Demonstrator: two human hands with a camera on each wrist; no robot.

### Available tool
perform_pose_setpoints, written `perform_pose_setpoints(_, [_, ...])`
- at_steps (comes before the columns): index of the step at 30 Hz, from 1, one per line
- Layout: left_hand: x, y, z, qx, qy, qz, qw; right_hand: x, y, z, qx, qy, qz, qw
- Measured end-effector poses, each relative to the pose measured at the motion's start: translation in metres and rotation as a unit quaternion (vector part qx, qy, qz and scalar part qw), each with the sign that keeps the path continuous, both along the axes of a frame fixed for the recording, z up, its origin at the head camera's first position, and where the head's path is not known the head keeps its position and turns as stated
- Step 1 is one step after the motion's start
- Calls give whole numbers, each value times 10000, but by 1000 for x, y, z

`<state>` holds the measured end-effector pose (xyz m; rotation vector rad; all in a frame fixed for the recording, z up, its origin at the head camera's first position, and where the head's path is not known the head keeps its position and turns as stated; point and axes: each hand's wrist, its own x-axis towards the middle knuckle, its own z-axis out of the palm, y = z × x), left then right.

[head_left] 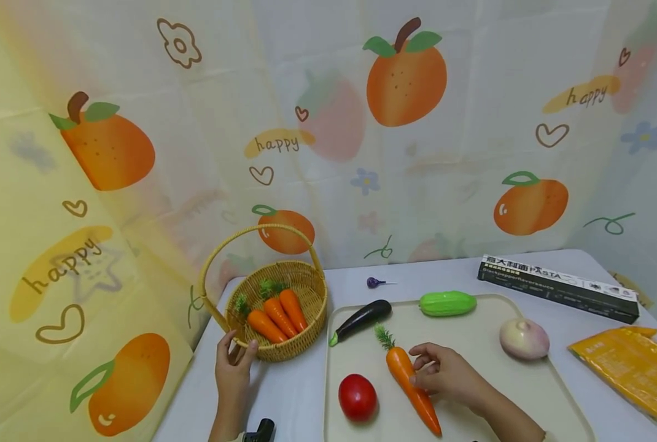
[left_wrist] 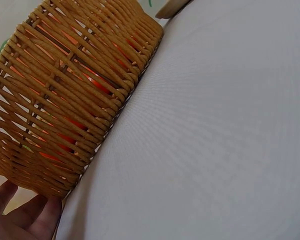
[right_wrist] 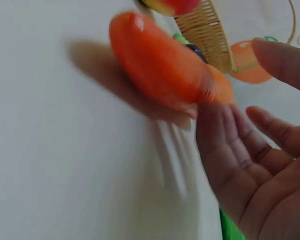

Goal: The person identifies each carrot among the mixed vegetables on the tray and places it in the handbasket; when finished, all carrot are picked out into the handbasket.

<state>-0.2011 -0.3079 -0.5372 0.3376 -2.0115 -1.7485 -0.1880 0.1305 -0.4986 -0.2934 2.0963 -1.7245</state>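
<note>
A wicker basket (head_left: 301, 350) with a tall handle stands at the left, and several orange carrots (head_left: 276, 316) lie in it. My left hand (head_left: 233, 363) grips its near left side, fingertips against the weave of the basket (left_wrist: 65, 100) in the left wrist view. On the beige tray (head_left: 489, 393) lies one more carrot (head_left: 414, 390), its green top pointing away. Beside it is my right hand (head_left: 447, 376), fingers loosely spread and fingertips at its right side. The right wrist view has this carrot (right_wrist: 155, 60) blurred past the hand (right_wrist: 260, 165), thumb apart from it.
The tray also bears a tomato (head_left: 357, 398), an eggplant (head_left: 361, 320), a green cucumber-like vegetable (head_left: 447, 303) and an onion (head_left: 524, 338). Behind it lies a purple lollipop (head_left: 374, 282). A black pasta box (head_left: 555, 290) and a yellow packet (head_left: 632, 362) lie to the right.
</note>
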Motion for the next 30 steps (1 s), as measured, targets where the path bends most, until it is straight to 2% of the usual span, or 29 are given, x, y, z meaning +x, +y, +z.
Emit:
perform_pose_setpoints(5, [1,0,1,-27,-52,48,10000,1,-4,-2,681,308,-172,9971])
perform_pose_setpoints(9, [1,1,0,6,-108,20,9999,0,-12,-1,1360,546,-390,9884])
perform_pose_setpoints(12, [0,1,0,59,-147,-27,9999,-1,-17,0,1806,604,-476,9806])
perform_pose_setpoints(15, [0,1,0,72,-160,-69,9998,-1,-20,0,2029,553,-434,9767])
perform_pose_setpoints(20, [0,0,-1,-34,-190,-51,9998,-4,-23,2,2069,344,-243,9775])
perform_pose_setpoints(27, [1,-1,1,-165,-209,-77,9996,-8,-21,3,1513,153,17,9884])
perform_pose_setpoints(30, [1,-1,0,-200,-242,-81,9995,-11,-23,4,1416,124,128,9898])
